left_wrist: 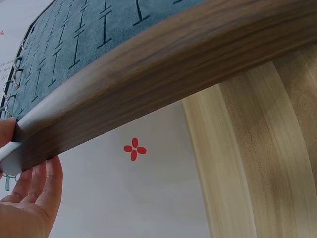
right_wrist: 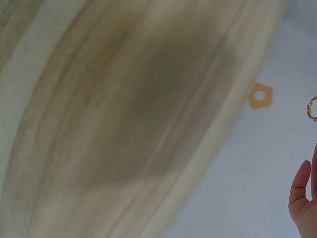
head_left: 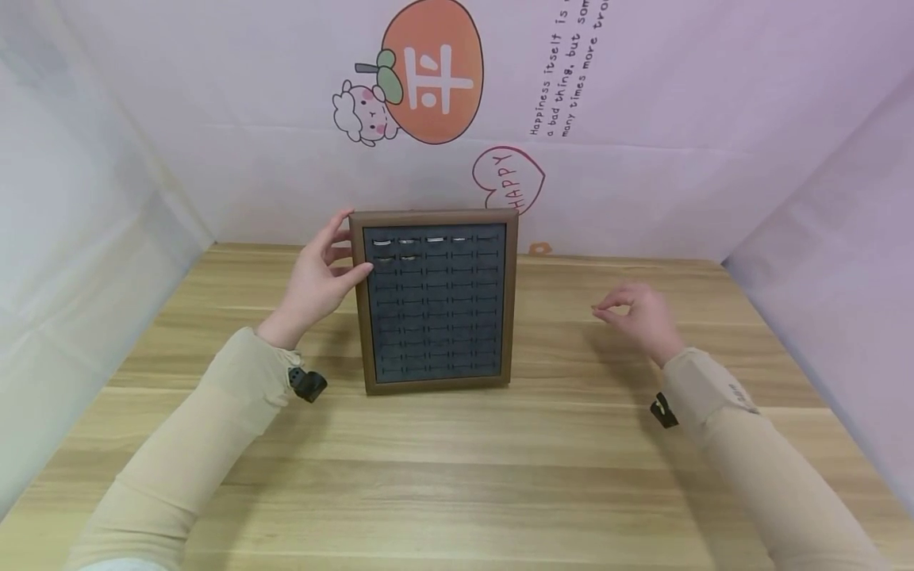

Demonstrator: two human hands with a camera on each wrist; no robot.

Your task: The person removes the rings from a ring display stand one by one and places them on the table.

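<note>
On the left, a beige sleeve (head_left: 207, 428) with a black wrist device (head_left: 309, 385) reaches in over the left side of the desk (head_left: 443, 468). The left hand (head_left: 314, 277), towards the desk's far left corner, grips the upper left side of a brown wooden frame (head_left: 509, 301): thumb on the front, the other fingers round the outer side and back.

The frame stands left of the desk's middle, nearer the far edge than the near one, its face towards the person. It surrounds a dark blue-grey slotted pad (head_left: 437, 317). Four silvery rings (head_left: 435, 239) sit along the pad's top row, starting from its left edge; two more rings (head_left: 409, 257), yellower, sit in the second row, in the two leftmost slots.

Behind the desk's far edge hangs a white cloth (head_left: 271, 174) printed with an orange fruit, a small sheep, a heart reading HAPPY, lines of lettering and, right of the frame, a small orange flower (head_left: 540, 249).

Farther right, the right hand (head_left: 639, 317) is raised over the desk, between the frame and the right edge, thumb and forefinger pinching a twisted gold ring (right_wrist: 309, 110), partly cut off in the right wrist view.
</note>
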